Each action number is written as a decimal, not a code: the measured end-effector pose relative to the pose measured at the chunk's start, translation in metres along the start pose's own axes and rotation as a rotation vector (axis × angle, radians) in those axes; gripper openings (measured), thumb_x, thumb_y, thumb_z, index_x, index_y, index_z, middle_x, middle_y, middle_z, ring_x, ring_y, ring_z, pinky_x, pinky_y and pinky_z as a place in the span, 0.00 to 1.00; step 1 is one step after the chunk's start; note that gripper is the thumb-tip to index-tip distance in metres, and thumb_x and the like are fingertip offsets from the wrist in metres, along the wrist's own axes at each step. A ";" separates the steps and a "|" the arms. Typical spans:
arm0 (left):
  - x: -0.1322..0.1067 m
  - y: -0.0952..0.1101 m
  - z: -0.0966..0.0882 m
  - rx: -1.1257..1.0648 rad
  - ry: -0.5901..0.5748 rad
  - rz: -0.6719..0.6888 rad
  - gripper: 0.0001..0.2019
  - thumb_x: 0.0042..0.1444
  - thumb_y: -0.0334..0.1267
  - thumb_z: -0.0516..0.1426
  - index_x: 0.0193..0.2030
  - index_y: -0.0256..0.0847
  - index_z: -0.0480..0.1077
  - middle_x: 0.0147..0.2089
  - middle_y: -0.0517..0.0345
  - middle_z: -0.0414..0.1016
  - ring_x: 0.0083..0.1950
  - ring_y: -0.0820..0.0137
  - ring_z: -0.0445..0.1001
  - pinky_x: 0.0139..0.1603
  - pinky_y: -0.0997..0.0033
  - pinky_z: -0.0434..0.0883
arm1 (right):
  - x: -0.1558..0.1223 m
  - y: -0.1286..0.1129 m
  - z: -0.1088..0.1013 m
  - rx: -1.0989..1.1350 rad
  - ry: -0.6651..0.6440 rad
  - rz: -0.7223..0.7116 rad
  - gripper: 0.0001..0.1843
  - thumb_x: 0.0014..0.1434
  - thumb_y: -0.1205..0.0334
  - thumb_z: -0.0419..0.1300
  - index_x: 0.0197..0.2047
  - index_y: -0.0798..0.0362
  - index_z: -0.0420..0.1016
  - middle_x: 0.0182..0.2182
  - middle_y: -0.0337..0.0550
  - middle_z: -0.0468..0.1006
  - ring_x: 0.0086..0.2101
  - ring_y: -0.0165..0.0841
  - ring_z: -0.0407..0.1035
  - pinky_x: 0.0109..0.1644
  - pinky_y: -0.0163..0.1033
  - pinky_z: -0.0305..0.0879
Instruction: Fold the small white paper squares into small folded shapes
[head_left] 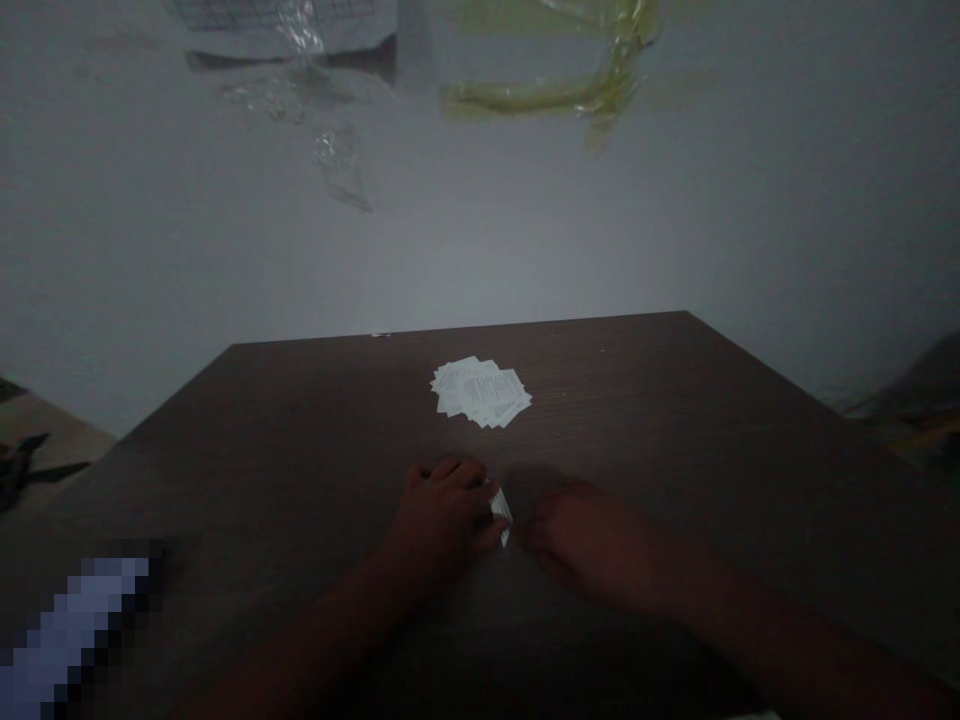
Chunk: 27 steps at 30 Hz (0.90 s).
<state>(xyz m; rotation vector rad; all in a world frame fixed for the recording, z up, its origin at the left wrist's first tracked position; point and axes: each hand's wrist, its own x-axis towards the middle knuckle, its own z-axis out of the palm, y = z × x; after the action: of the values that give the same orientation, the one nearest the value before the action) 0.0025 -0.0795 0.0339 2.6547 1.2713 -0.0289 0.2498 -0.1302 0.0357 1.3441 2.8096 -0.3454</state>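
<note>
A dark wooden table (675, 420) fills the lower view in dim light. My left hand (442, 515) rests near the table's middle with its fingers curled around a small white folded paper (501, 510). Just right of the paper lies my right hand (581, 540), knuckles up, its fingertips close to the paper and hidden in shadow. Beyond both hands, a loose pile of small white printed paper slips (481, 392) lies fanned out on the table.
A pale wall (750, 200) stands behind the table, with clear plastic (341, 165) and a yellow-green plastic wrap (570, 80) stuck on it near the top. A blurred-out patch (71, 630) sits at the table's lower left. Dark clutter lies on the floor at both sides.
</note>
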 end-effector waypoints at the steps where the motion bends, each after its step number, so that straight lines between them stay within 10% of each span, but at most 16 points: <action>1: -0.001 -0.001 0.000 -0.005 0.004 0.005 0.19 0.80 0.45 0.74 0.73 0.52 0.90 0.75 0.45 0.89 0.77 0.38 0.84 0.75 0.33 0.80 | 0.001 0.001 -0.003 -0.010 -0.018 0.023 0.11 0.80 0.68 0.71 0.46 0.50 0.96 0.45 0.50 0.98 0.42 0.45 0.91 0.53 0.47 0.81; 11: -0.004 0.001 -0.006 -0.031 -0.060 0.001 0.33 0.72 0.46 0.80 0.81 0.49 0.85 0.81 0.40 0.86 0.82 0.33 0.81 0.80 0.24 0.78 | 0.009 -0.009 -0.001 -0.078 -0.004 0.039 0.08 0.80 0.71 0.74 0.49 0.53 0.97 0.44 0.52 0.97 0.45 0.48 0.92 0.57 0.50 0.83; 27: 0.004 -0.009 0.008 -0.070 0.052 0.021 0.18 0.80 0.33 0.70 0.69 0.56 0.92 0.74 0.50 0.91 0.78 0.42 0.85 0.75 0.40 0.80 | 0.005 -0.014 0.015 -0.142 0.043 -0.163 0.03 0.75 0.68 0.77 0.50 0.53 0.95 0.44 0.49 0.98 0.43 0.45 0.90 0.54 0.49 0.79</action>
<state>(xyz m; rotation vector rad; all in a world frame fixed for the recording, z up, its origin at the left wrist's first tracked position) -0.0013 -0.0724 0.0244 2.6250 1.2359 0.0863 0.2341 -0.1376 0.0233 1.1117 2.9228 -0.1162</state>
